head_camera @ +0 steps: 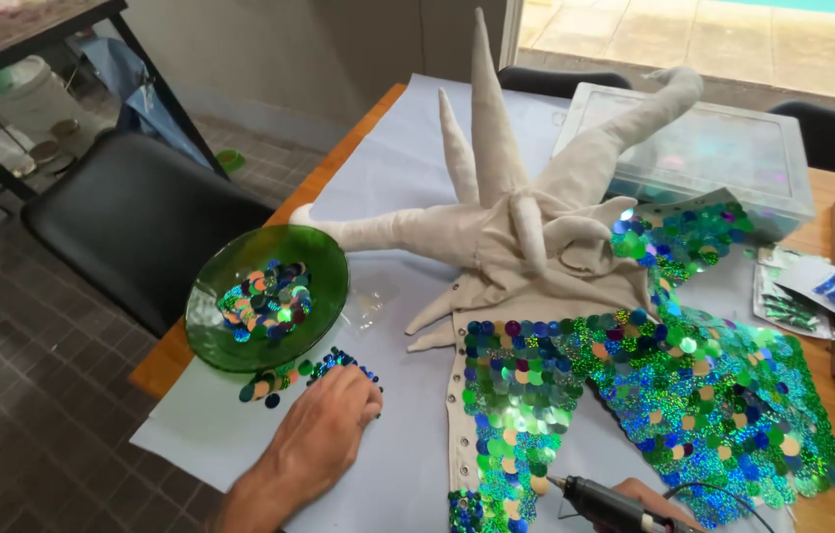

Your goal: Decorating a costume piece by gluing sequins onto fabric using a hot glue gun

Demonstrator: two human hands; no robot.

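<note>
Paper-covered table (408, 474) holds our sequined costume (654, 395); our left hand (324, 429) lies palm-down, fingers on loose sequins (334, 363) beside the green bowl (324, 271); right hand (649, 501) grips a glue gun (600, 501) at the costume's lower edge.

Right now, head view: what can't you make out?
- Right hand: mostly cut off by the bottom edge and hidden behind the glue gun; grip unclear.
- Left hand: fingertips cover loose sequins; pinch unclear.
- Clear plastic box: contents blurred by lid.
</note>
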